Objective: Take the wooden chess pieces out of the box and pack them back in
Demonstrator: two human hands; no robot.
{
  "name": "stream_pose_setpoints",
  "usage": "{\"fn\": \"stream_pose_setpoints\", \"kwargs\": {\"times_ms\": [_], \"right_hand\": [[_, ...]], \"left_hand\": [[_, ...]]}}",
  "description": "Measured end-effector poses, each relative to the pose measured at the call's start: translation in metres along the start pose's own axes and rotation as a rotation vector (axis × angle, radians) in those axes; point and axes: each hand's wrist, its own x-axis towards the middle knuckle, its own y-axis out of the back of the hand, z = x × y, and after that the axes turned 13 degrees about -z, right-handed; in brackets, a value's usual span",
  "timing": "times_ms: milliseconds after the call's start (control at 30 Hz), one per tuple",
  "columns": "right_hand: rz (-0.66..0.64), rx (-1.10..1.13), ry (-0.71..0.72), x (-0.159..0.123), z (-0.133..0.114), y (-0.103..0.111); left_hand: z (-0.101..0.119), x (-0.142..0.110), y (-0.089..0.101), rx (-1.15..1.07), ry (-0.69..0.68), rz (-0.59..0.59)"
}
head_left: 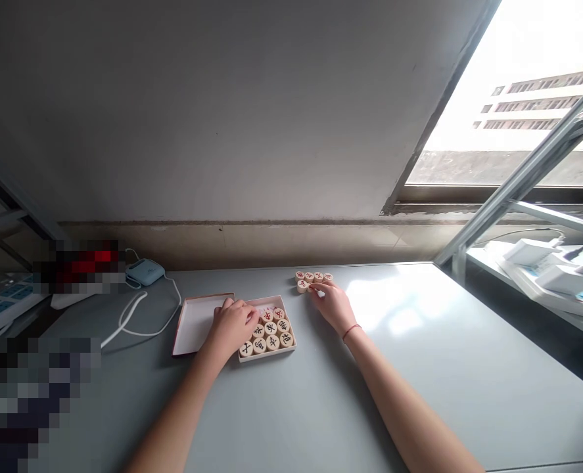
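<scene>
Two bare hands are positioned over a smooth grey table (281, 420). Your left hand (234, 323) is at the left side of a shallow white rectangular box (267, 357), fingertips over its round pale discs (272, 342). Its grip is partly hidden; you cannot tell whether it holds a disc. The discs bear black characters in the two nearest rows and red characters in the row behind. The open lid (197, 323), white inside with a red edge, lies left of the box, partly behind your left hand.

Your right hand (333, 305), with a thin red cord (351, 331) at the wrist, has a narrow grip. Its fingertips are at a red-marked disc (311, 287) in the front row of a small group (319, 276), beyond and right of the box; firm hold cannot be confirmed. Four discs form the group's back row.
</scene>
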Motion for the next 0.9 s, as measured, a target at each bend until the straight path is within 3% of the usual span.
{"fn": "stream_pose_setpoints", "kwargs": {"times_ms": [267, 400, 500, 567, 667, 767, 900], "right_hand": [[0.079, 0.07, 0.031, -0.004, -0.019, 0.01], [0.083, 0.106, 0.158, -0.01, -0.041, 0.012], [0.061, 0.084, 0.328, -0.018, -0.064, 0.012], [0.031, 0.047, 0.457, -0.025, -0.08, 0.012], [0.006, 0.044, 0.584, -0.034, -0.099, 0.012], [0.041, 0.093, 0.604, -0.038, -0.105, 0.01], [0.119, 0.151, 0.474, -0.03, -0.089, 0.009]], "left_hand": [[0.005, -0.004, 0.003, -0.005, -0.003, -0.004], [0.006, -0.005, 0.005, -0.042, -0.021, 0.017], [0.009, -0.005, 0.009, -0.071, -0.035, 0.072], [0.013, -0.006, 0.012, -0.191, -0.085, 0.111], [0.018, -0.007, 0.015, -0.545, -0.206, 0.101], [0.019, -0.007, 0.012, -0.744, -0.255, 0.065], [0.018, -0.004, 0.007, -0.718, -0.213, 0.094]]}}
